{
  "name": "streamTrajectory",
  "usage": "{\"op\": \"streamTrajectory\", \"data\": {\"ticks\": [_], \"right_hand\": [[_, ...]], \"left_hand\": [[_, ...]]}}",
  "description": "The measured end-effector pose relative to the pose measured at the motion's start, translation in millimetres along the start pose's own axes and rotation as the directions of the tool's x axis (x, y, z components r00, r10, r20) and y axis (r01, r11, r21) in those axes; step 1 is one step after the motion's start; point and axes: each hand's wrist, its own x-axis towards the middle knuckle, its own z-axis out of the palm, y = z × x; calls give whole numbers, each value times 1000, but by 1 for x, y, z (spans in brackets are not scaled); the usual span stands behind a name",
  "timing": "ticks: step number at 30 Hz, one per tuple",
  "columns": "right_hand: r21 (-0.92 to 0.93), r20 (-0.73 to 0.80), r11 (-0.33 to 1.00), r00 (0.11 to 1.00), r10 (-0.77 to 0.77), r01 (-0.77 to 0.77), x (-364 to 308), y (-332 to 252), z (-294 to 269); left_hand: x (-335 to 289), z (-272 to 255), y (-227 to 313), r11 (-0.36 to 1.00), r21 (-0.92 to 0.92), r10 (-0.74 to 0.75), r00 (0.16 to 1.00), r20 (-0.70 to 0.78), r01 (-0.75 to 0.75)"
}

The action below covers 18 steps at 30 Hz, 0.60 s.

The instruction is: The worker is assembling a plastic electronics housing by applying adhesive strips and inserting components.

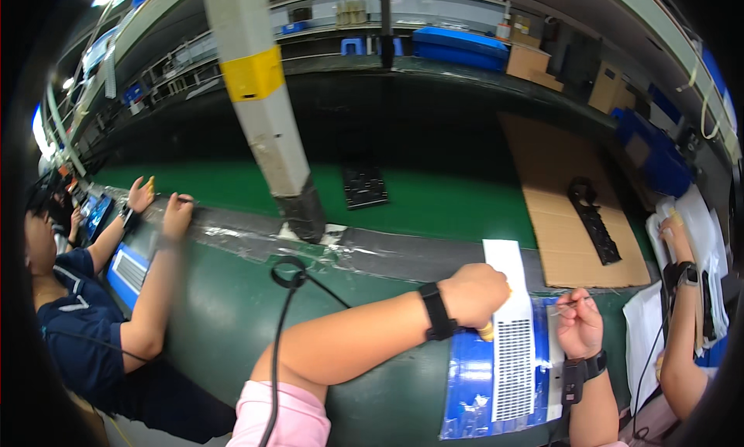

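Note:
A white sheet [514, 362] with rows of small black labels lies over a blue board [470, 381] with clear tape on it. My left hand [475, 294] reaches over the sheet's left edge, its fingers curled closed. Yellow finger covers show on it; what the fingertips hold, if anything, is hidden. To the right of the sheet, my right hand [580, 323] is raised above the board's right edge. Its thumb and fingers pinch a thin, dark, slender tool [572, 302], too small to name. Both of my wrists wear black bands.
Beyond the dark ledge, a black slotted part [364, 185] lies on a green surface. Another long black part [595, 226] rests on cardboard [554, 253]. A pillar [267, 129] stands ahead. A black cable [285, 315] loops beside my left arm. Co-workers sit left and right.

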Motion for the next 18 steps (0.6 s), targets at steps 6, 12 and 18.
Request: {"op": "streamTrajectory", "data": {"ticks": [6, 12, 18], "right_hand": [[131, 16, 991, 1000, 5, -7, 1, -12, 4], [378, 4, 910, 982, -188, 173, 11, -57, -11], [353, 132, 908, 949, -287, 226, 0, -84, -39]], "left_hand": [[2, -12, 3, 995, 56, 85, 996, 43, -87], [81, -45, -23, 860, -506, -160, 978, -137, 70], [260, -20, 20, 904, -294, -410, 824, -392, 310]]}}
